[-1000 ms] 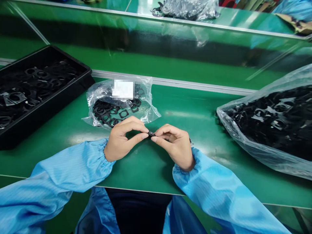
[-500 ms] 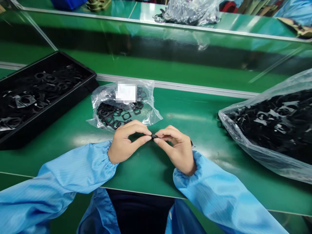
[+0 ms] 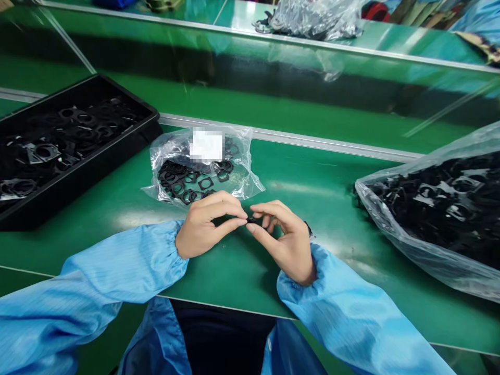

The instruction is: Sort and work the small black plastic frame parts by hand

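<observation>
Pinched between the left hand (image 3: 207,225) and right hand (image 3: 284,245) fingertips, a small black piece (image 3: 252,220) is being checked; setting it down seems called for next.

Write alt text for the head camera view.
A person's left hand and right hand pinch a small black part over a green workbench, near a clear bag of black frames, a black tray and a larger clear bag.

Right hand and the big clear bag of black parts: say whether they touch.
Apart. The head view shows bare green mat between the right hand and the big clear bag.
</observation>
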Tool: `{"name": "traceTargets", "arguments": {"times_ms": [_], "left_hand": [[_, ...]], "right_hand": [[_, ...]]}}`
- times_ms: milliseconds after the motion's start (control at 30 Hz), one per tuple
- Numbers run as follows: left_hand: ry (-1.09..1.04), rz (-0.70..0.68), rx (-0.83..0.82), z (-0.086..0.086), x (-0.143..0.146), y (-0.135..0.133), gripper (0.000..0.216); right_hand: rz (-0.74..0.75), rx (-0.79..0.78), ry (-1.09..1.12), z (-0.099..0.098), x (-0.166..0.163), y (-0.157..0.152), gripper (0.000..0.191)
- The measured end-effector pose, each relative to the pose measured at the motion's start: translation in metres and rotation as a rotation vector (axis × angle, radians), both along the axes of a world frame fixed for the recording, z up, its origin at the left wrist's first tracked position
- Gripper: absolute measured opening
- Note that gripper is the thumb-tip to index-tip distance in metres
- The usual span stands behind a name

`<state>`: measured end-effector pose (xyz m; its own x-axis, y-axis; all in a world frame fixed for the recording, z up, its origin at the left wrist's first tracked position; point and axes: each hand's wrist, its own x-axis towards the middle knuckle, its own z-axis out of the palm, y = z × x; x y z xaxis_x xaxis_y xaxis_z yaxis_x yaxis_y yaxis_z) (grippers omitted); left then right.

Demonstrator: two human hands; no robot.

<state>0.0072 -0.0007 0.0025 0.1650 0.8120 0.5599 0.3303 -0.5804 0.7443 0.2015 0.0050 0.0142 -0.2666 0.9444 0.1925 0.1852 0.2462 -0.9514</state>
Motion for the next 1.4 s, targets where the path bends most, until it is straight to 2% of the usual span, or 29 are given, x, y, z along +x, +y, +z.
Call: {"name": "traceTargets", "arguments": {"times_ms": [100,333,700,800,967,1033,1133,1233,1400], "left_hand": [[0.006,0.006,0.001,-0.0001,-0.0004,-0.0008,0.006],[-0.080,-0.002,-0.036,-0.0020,-0.0021,0.0007,0.009],[-0.026,-0.028,0.020,0.0010,-0.0021,-0.0006,0.006],[-0.006,-0.017,0.023,0.0005,-0.0012,-0.0030,0.007],[-0.065,0.008,-0.037,-0.0022,-0.0024,-0.0011,0.014],[-0.065,-0.006,-0.038,-0.0021,-0.0027,0.0003,0.010],[-0.030,-0.027,0.002,-0.0005,-0.0020,-0.0001,0.005],[-0.019,-0.028,0.002,0.0006,-0.0012,-0.0018,0.011],[-0.060,-0.012,-0.022,-0.0006,-0.0016,-0.0016,0.013]], "right_hand": [[0.023,0.022,0.011,0.0021,-0.0005,-0.0025,0.004],[0.042,0.002,0.111,0.0014,-0.0007,-0.0041,0.003],[0.067,0.087,0.055,0.0017,0.0002,-0.0010,0.004],[0.067,0.037,0.077,0.0005,-0.0001,-0.0027,0.003],[0.125,-0.198,0.267,-0.0038,-0.0016,-0.0036,0.016],[0.148,-0.263,0.295,-0.0052,-0.0016,-0.0030,0.021],[0.133,-0.242,0.210,-0.0055,-0.0012,-0.0023,0.024],[0.085,-0.183,0.131,-0.0037,-0.0008,-0.0024,0.021],[0.043,-0.186,0.176,-0.0008,-0.0010,-0.0024,0.022]]}}
